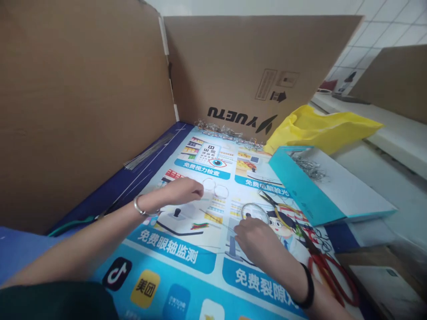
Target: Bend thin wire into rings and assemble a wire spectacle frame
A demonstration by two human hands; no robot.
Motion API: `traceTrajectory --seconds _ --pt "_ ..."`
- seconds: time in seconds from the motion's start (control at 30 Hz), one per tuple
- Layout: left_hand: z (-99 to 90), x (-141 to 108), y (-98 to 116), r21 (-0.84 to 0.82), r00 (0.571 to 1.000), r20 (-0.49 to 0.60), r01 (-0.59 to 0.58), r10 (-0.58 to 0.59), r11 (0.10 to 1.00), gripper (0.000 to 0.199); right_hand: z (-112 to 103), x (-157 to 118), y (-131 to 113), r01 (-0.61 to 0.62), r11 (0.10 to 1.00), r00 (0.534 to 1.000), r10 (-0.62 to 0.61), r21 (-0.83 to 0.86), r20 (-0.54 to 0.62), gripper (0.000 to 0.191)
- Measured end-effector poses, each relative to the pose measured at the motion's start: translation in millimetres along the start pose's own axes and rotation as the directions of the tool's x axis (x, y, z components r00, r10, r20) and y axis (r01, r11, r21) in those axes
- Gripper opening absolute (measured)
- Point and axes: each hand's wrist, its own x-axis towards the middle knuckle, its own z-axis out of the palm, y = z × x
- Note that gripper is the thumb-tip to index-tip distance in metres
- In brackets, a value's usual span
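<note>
My left hand [185, 190], with a silver bangle at the wrist, is closed just above the printed poster [200, 258]. What its fingers pinch cannot be made out; thin pale loops [220, 191] show right beside the fingertips. My right hand [252, 238], a black band on its wrist, is closed too. A thin wire [227, 227] runs from its fingertips towards the left. Just behind that hand lies a pale ring [255, 205]. To its right are yellow-handled scissors [286, 216] and larger scissors with red handles [330, 269].
Tall cardboard panels [233, 62] stand at the left and back. Tangled wire bits [220, 129] lie along the back panel. At right are an open turquoise-and-white box [296, 186] holding a wire pile [307, 165], and a yellow bag [327, 126]. Thin straight strips [148, 152] lie at left.
</note>
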Motion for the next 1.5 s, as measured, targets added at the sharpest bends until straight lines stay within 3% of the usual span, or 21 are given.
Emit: traceTrajectory --seconds 0.1,0.27,0.67,0.83,1.0,1.1,1.23,1.37,1.5 --pt "23.2 -21 -7 -0.047 1.0 -0.017 0.008 -0.009 0.999 0.018 6 2 -6 -0.035 0.998 0.999 0.035 -0.048 -0.003 0.017" --pt "50.7 -23 -3 -0.065 0.994 -0.101 0.031 -0.037 0.997 0.016 3 11 -11 -0.041 0.993 0.999 0.042 -0.112 0.005 0.018" --pt "66.2 -20 0 -0.04 0.982 -0.178 0.05 -0.056 0.998 0.016 15 21 -11 0.063 0.985 0.982 -0.09 -0.16 -0.166 0.018" --pt "68.3 -16 5 0.015 0.985 -0.169 0.046 -0.043 0.999 0.016 24 22 -7 0.1 0.968 0.935 -0.171 -0.232 -0.31 0.019" --pt "78.6 -14 5 0.097 0.986 -0.168 0.021 -0.005 0.995 0.013 48 34 3 0.156 0.922 0.87 -0.299 -0.354 -0.393 0.016" --pt "81.8 -13 6 0.151 0.992 -0.13 0.021 -0.001 0.988 0.014 65 46 8 0.18 0.891 0.863 -0.346 -0.416 -0.368 0.018" --pt "76.2 -13 13 0.159 0.998 -0.051 0.031 -0.023 0.987 0.014 78 56 7 0.164 0.901 0.92 -0.287 -0.402 -0.266 0.02" --pt "74.4 -13 17 0.163 0.999 0.004 0.05 -0.051 0.985 0.023 77 60 0 0.134 0.922 0.96 -0.212 -0.362 -0.185 0.016" --pt "85.4 -11 11 0.173 0.997 0.039 0.053 -0.061 0.983 0.028 69 65 -8 0.091 0.943 0.99 -0.12 -0.319 -0.072 0.014"
